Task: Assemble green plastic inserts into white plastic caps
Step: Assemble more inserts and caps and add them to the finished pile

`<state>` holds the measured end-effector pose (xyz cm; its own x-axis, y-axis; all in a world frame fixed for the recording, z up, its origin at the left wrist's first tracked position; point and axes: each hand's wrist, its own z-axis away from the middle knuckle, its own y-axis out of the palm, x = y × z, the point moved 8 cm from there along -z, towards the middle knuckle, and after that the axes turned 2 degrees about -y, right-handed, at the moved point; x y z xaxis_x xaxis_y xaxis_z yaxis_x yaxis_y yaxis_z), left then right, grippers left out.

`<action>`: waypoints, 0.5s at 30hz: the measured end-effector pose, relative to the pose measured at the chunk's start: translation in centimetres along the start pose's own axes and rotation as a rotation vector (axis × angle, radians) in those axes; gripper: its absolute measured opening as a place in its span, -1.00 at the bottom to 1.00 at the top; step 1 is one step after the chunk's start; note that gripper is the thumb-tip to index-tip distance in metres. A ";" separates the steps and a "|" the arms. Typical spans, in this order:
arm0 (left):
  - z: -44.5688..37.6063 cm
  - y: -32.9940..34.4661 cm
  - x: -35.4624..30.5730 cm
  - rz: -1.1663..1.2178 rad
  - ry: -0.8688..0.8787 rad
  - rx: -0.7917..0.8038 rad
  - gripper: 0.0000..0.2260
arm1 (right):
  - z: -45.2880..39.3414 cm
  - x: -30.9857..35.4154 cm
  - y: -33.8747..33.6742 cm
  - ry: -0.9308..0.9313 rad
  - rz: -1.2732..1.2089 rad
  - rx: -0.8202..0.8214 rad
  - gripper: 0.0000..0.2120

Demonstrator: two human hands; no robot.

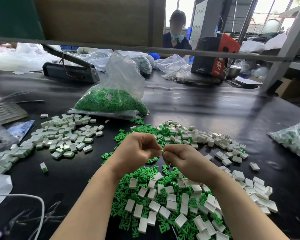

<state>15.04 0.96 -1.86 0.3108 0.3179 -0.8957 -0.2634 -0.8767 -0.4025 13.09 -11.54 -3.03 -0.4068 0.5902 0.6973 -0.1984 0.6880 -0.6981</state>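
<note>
Held piece: a small white cap (161,152), boxy hard plastic, pinched between both hands above the mixed pile; whether a green insert sits in it cannot be told.
Left hand (139,149): fingers curled inward, fingertips closed on the cap's left side.
Right hand (180,157): fingers curled, thumb and fingertips nipping the cap's right side.
Mixed pile (163,205): loose green inserts, flat branching pronged shapes, matte, with smooth rectangular white caps scattered over them, directly under the forearms.
Empty caps (215,141): shallow open white trays spread to the right of the hands.
Finished pieces (64,137): white blocks with green showing at one end, heaped to the left.
Bag of inserts (114,96): crinkled clear plastic, bulging with green parts, behind the piles.
Table (197,104): black, glossy, slightly wrinkled surface.
Heat sealer (71,70): grey metal, arm raised, far left.
</note>
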 end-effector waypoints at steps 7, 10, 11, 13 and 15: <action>0.1 0.0 1.0 0.147 -0.109 0.035 -0.94 | -0.2 0.0 -0.1 -0.009 -0.122 -0.023 -0.69; 0.2 0.7 1.4 0.068 -0.151 0.134 -0.91 | -0.3 -0.3 0.2 0.007 -0.156 -0.023 -0.68; 0.3 0.9 1.4 0.050 -0.152 0.155 -0.87 | -0.3 -0.4 0.2 0.016 -0.174 -0.020 -0.68; 0.2 1.0 1.3 0.026 -0.137 0.160 -0.85 | -0.3 -0.5 0.3 0.033 -0.202 -0.013 -0.66; 0.2 1.1 1.2 0.006 -0.127 0.154 -0.84 | -0.2 -0.6 0.3 0.043 -0.187 -0.009 -0.64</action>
<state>14.92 0.40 -3.40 0.1931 0.3642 -0.9111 -0.4045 -0.8165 -0.4121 13.49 -11.62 -3.60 -0.3252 0.4689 0.8212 -0.2590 0.7910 -0.5543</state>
